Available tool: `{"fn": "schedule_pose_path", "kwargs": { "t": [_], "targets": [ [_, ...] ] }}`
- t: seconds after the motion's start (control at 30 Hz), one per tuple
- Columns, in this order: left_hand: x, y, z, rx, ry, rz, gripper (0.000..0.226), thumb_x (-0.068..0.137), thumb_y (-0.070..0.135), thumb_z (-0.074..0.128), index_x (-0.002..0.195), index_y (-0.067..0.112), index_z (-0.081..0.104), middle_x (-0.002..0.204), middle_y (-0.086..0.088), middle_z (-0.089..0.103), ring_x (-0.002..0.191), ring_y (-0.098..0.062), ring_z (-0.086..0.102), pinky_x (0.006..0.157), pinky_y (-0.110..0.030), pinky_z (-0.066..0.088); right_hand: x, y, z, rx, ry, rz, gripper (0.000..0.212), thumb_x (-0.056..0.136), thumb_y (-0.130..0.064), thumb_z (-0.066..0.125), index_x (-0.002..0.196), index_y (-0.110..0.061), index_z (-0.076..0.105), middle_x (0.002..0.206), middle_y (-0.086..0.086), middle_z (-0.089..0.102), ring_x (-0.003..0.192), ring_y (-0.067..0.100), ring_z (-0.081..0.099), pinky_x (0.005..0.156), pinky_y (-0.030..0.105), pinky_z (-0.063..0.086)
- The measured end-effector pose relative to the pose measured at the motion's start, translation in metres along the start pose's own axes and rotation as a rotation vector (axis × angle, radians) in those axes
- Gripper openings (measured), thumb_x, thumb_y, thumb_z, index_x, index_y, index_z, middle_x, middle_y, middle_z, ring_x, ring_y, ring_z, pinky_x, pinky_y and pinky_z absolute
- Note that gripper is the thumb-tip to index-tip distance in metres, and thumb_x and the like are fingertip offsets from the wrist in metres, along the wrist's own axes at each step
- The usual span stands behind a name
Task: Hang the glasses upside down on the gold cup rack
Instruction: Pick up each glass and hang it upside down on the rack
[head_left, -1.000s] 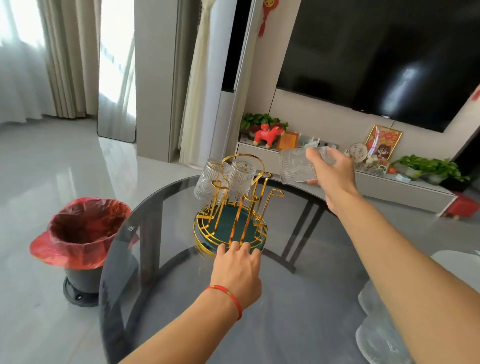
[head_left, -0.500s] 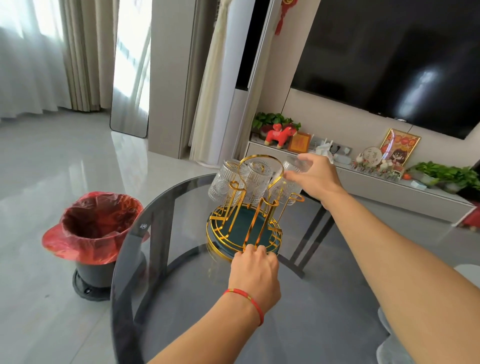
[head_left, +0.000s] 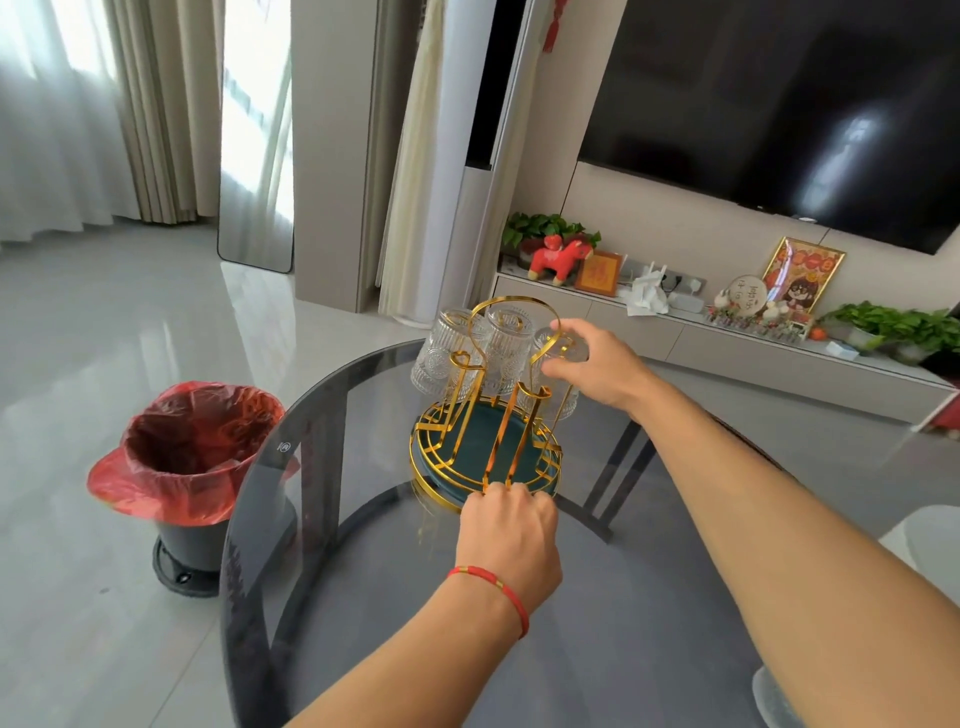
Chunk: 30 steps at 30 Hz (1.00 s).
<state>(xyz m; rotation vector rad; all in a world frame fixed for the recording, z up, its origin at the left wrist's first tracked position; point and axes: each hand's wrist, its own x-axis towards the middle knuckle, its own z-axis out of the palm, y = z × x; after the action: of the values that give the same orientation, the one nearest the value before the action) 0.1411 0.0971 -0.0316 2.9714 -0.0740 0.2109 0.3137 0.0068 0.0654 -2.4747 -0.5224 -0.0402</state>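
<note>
The gold cup rack (head_left: 485, 415) stands on its round dark-green base on the smoked-glass desk (head_left: 363, 597), toward the far edge. Two ribbed clear glasses hang upside down on its far pegs: a left glass (head_left: 441, 353) and a middle glass (head_left: 506, 345), close together behind the tall looped handle. A third glass (head_left: 563, 374) sits inverted on the right-hand peg, and the right hand (head_left: 597, 364) is curled around its upper part, thumb and fingers closed on it; how far the glass has settled onto the peg seems hard to judge, as the hand covers much of it. The left hand (head_left: 511, 535), with a red string bracelet (head_left: 493, 590) at the wrist, presses its bent fingers against the near rim of the rack's base. A bin with a red liner (head_left: 189, 452) stands on the floor left of the desk.
</note>
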Motion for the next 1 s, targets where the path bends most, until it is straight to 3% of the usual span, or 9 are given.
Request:
{"fn": "schedule_pose_path", "kwargs": {
  "t": [0.13,0.33,0.43,0.53,0.67,0.73,0.8,0.9,1.0],
  "targets": [
    [-0.001,0.005,-0.004,0.008,0.001,-0.014,0.005,0.090,0.014,0.051,0.093,0.013,0.056,0.097,-0.011,0.068,0.089,-0.034,0.064,0.066,-0.037,0.040,-0.020,-0.001,0.004,-0.001,0.032,-0.021,0.068,0.099,-0.042,0.062,0.160,-0.021,0.040,0.169,0.003,0.038,0.155,0.025,0.035,0.120,0.045,0.033],
    [-0.005,0.012,0.005,0.126,-0.038,-0.044,0.030,0.094,0.023,0.052,0.120,0.011,0.060,0.118,-0.018,0.061,0.111,-0.040,0.057,0.086,-0.046,0.049,-0.085,0.009,-0.008,-0.069,-0.003,-0.079,0.086,0.099,-0.047,0.062,0.168,-0.028,0.014,0.177,-0.004,0.016,0.161,0.019,0.019,0.123,0.042,0.023],
    [-0.009,0.015,0.006,0.154,-0.092,-0.055,0.040,0.094,0.029,0.053,0.131,0.013,0.056,0.133,-0.020,0.053,0.125,-0.043,0.048,0.095,-0.050,0.050,-0.132,0.028,-0.022,-0.059,0.038,-0.093,0.077,0.099,-0.042,0.062,0.165,-0.031,0.024,0.173,-0.006,0.027,0.157,0.015,0.027,0.119,0.032,0.024],
    [-0.015,0.023,0.008,0.201,-0.131,-0.060,0.047,0.091,0.033,0.054,0.134,0.014,0.053,0.144,-0.023,0.043,0.136,-0.048,0.035,0.100,-0.053,0.047,-0.187,0.052,-0.036,-0.017,0.138,-0.098,0.060,0.099,-0.033,0.064,0.155,-0.030,0.045,0.158,-0.011,0.046,0.145,0.008,0.042,0.121,0.037,0.035],
    [-0.025,0.043,0.009,0.268,-0.099,0.031,0.050,0.090,0.036,0.054,0.136,0.016,0.050,0.152,-0.022,0.036,0.149,-0.046,0.015,0.111,-0.055,0.036,-0.246,0.089,-0.060,0.045,0.384,-0.047,0.041,0.096,-0.014,0.068,0.136,-0.022,0.065,0.134,-0.006,0.068,0.124,0.010,0.064,0.106,0.032,0.051],
    [-0.032,0.058,0.011,0.115,-0.028,0.133,0.052,0.090,0.037,0.055,0.139,0.019,0.049,0.151,-0.014,0.042,0.150,-0.039,0.019,0.114,-0.049,0.034,-0.266,0.105,-0.074,0.111,0.530,0.018,0.033,0.096,-0.008,0.067,0.127,-0.019,0.071,0.121,-0.003,0.074,0.112,0.008,0.069,0.098,0.027,0.055],
    [-0.046,0.079,0.013,-0.245,0.032,0.232,0.052,0.087,0.036,0.062,0.136,0.021,0.053,0.143,-0.006,0.051,0.141,-0.028,0.035,0.110,-0.034,0.036,-0.280,0.117,-0.085,0.174,0.650,0.102,0.031,0.096,-0.005,0.064,0.122,-0.019,0.072,0.112,-0.001,0.076,0.103,0.006,0.070,0.091,0.019,0.055],
    [-0.064,0.116,0.019,-0.625,-0.022,0.340,0.059,0.080,0.033,0.071,0.134,0.020,0.051,0.134,0.002,0.056,0.126,-0.017,0.049,0.100,-0.015,0.033,-0.292,0.127,-0.093,0.203,0.748,0.192,0.035,0.094,-0.003,0.063,0.126,-0.017,0.067,0.105,-0.001,0.076,0.095,0.002,0.068,0.080,0.006,0.050],
    [-0.068,0.158,0.027,-0.781,-0.073,0.381,0.086,0.076,0.041,0.078,0.147,0.021,0.034,0.134,0.012,0.046,0.121,-0.005,0.044,0.105,-0.020,0.038,-0.300,0.128,-0.098,0.231,0.819,0.219,0.040,0.093,-0.004,0.063,0.131,-0.016,0.061,0.101,-0.001,0.076,0.089,0.005,0.069,0.077,0.008,0.050]
  ]
}}
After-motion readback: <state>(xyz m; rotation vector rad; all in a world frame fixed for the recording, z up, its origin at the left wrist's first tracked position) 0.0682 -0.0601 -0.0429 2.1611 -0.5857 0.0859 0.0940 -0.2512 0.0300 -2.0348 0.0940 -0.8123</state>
